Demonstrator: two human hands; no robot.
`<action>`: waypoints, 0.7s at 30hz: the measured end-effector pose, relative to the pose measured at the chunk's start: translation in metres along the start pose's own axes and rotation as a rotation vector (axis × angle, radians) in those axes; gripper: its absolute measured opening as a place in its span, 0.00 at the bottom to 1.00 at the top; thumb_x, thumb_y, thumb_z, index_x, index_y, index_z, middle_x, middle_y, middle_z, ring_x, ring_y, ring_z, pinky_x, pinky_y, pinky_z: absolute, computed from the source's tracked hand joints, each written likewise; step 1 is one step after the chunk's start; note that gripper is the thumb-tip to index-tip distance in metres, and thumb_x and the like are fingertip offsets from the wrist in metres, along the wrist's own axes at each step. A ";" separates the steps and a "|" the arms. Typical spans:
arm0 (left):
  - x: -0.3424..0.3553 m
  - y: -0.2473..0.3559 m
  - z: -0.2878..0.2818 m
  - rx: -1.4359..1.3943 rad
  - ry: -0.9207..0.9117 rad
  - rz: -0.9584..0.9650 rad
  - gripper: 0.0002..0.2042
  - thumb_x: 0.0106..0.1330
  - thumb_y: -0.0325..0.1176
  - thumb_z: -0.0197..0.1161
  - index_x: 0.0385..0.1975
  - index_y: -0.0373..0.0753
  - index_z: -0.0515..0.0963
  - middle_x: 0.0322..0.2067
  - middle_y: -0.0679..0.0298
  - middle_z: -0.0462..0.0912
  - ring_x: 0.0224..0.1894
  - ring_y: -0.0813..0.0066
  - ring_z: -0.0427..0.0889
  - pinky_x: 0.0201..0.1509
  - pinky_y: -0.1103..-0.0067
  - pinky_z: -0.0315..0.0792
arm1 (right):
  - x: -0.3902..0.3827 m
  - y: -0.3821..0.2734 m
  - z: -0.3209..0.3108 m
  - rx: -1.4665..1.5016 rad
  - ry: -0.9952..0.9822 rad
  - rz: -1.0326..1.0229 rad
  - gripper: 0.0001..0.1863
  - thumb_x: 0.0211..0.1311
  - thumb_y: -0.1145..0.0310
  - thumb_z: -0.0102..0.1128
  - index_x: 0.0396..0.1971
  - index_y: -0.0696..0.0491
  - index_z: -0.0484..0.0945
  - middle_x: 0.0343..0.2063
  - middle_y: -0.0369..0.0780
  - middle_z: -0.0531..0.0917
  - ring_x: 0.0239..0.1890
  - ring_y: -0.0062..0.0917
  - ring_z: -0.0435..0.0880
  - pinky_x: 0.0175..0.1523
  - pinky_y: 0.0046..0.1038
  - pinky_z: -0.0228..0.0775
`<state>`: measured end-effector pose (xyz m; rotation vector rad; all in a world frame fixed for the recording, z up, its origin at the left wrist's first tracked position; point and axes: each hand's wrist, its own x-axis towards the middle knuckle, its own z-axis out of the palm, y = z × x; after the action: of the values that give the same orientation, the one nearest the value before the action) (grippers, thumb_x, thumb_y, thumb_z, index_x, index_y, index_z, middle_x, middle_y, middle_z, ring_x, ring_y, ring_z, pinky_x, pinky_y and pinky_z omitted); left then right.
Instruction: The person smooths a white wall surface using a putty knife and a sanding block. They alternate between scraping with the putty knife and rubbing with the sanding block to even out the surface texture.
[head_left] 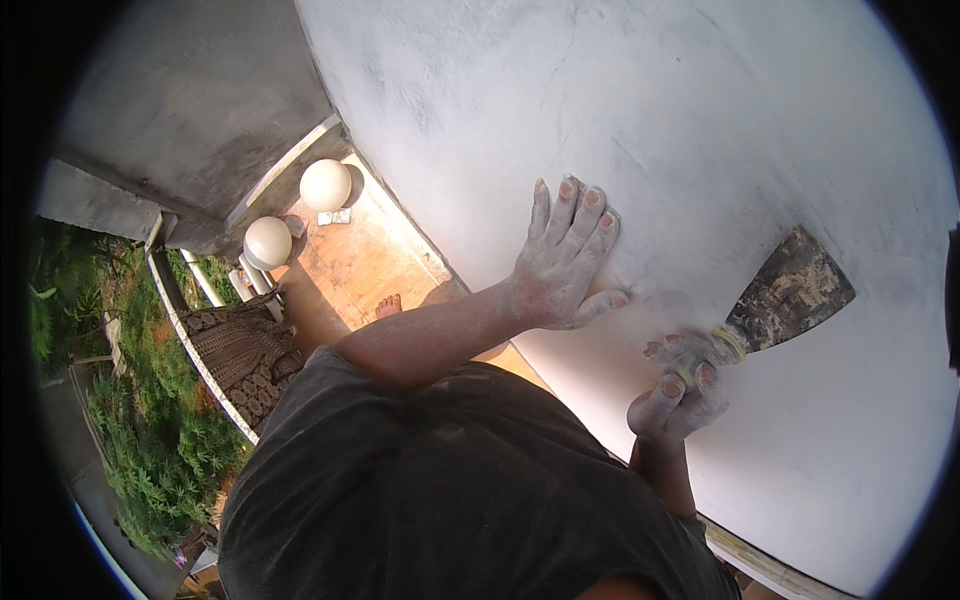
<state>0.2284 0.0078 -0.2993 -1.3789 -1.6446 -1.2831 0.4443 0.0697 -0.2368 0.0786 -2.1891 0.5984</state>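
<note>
My left hand (568, 255) lies flat against a white, smoothly coated wall (450, 130), fingers spread and covered in pale dust. Lower and to its right, my right hand (685, 395) wraps its dusty fingers round the handle of a putty knife (790, 292). The knife's wide, dark blade is crusted with dried filler and points up and right, close over the wall. Whether the blade touches the surface I cannot tell. Much of the handle is hidden in my fingers; a yellowish part shows near the blade.
Two white globes (326, 185) stand at the far end of an orange tiled floor (345, 262), where a bare foot (389, 305) shows. A brown patterned cloth (240, 352) hangs at the curved railing (190, 345) on the left. Green plants (150, 430) grow beyond it.
</note>
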 end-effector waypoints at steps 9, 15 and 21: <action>0.094 -0.042 -0.026 -0.203 0.125 -0.336 0.49 0.75 0.64 0.43 0.74 0.20 0.40 0.75 0.30 0.37 0.78 0.29 0.31 0.75 0.41 0.31 | 0.000 0.000 0.000 0.072 -0.003 0.028 0.23 0.78 0.71 0.46 0.70 0.48 0.60 0.35 0.47 0.83 0.36 0.35 0.82 0.44 0.40 0.79; 0.008 0.008 0.005 -0.082 0.064 -0.183 0.51 0.73 0.67 0.44 0.74 0.19 0.44 0.75 0.28 0.37 0.79 0.32 0.29 0.72 0.34 0.27 | 0.002 0.002 -0.002 0.032 -0.031 -0.020 0.23 0.77 0.70 0.48 0.69 0.49 0.61 0.34 0.48 0.84 0.34 0.35 0.82 0.44 0.37 0.77; 0.083 -0.041 -0.029 -0.137 0.248 -0.434 0.49 0.75 0.64 0.42 0.75 0.20 0.38 0.75 0.30 0.35 0.79 0.32 0.29 0.74 0.37 0.26 | 0.003 0.003 -0.003 0.000 -0.100 0.006 0.23 0.76 0.70 0.48 0.68 0.50 0.62 0.35 0.48 0.84 0.32 0.35 0.82 0.42 0.35 0.77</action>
<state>0.1644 0.0107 -0.2264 -0.9124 -1.7614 -1.7636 0.4435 0.0743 -0.2342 0.1043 -2.2863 0.6091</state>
